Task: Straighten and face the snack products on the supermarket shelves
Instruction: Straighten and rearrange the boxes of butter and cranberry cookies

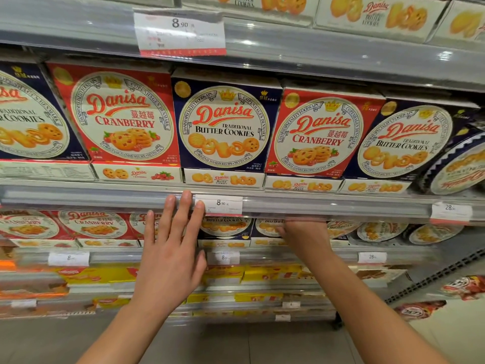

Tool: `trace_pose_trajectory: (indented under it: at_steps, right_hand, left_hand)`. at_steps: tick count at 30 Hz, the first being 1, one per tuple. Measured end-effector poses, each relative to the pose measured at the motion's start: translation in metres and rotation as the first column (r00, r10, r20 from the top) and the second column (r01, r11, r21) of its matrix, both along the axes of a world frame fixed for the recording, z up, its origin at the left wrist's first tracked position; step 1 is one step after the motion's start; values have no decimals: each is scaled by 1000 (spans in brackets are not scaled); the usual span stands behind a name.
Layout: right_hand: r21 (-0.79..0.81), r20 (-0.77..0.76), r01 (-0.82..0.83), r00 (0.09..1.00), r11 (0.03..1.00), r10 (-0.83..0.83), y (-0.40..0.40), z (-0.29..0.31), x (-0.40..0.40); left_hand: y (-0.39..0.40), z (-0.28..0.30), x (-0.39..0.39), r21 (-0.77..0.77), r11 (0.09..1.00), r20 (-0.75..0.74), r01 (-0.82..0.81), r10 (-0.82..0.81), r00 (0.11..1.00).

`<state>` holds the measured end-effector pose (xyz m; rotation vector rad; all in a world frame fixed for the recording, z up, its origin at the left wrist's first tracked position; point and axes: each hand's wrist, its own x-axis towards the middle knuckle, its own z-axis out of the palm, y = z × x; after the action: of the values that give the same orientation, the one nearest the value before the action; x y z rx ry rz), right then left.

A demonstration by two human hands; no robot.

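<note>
Two hands at snack shelves. Left hand point(170, 248) flat, fingers straight, tips at rail of middle shelf point(105, 198) beside price tag point(219, 204). Right hand point(299, 232) reaches under rail toward butter cookie boxes point(225, 227) on lower shelf; fingers hidden, grip cannot be told. Upper row of boxes point(225, 127) fronts outward. Advice, as judgement: draw lower boxes forward to shelf edge, labels square, steadying with left.

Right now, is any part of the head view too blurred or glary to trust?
Head view: right hand motion-blurred, its fingers unreadable; left hand sharp; glare streaks on the upper shelf rail; wide-angle bending tilts the edge boxes; lower shelves soft.
</note>
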<state>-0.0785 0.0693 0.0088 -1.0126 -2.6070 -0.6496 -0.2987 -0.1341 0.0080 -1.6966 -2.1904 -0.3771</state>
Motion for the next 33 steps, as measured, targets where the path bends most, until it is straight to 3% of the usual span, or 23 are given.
trace_pose_trajectory:
  at_steps: [4,10,16,21,30,33]
  right_hand:
    - [-34,-317,-3,948,999,-8,-34,-8,11]
    - [-176,-432,-343,869,922,241,-93,-28,36]
    - [104,-603,-311,736,945,308,-75,84,13]
    - [251,-588,-203,745,947,316,-53,152,-3]
    - [200,-505,-29,854,979,128,-23,183,-4]
    - [211,-496,-46,855,976,147,-29,181,2]
  left_hand:
    - [-1,1,-2,1,1000,1,11,-11,1000]
    - [-1,5,3,27,1000,27,6,-7,1000]
    - [-1,4,3,36,999,63,3,-5,998]
    - [-2,4,1,32,999,44,13,-14,999]
    - [-3,3,-3,38,998,49,48,-49,998]
    - [-1,1,-3,53,998,46,40,-42,998]
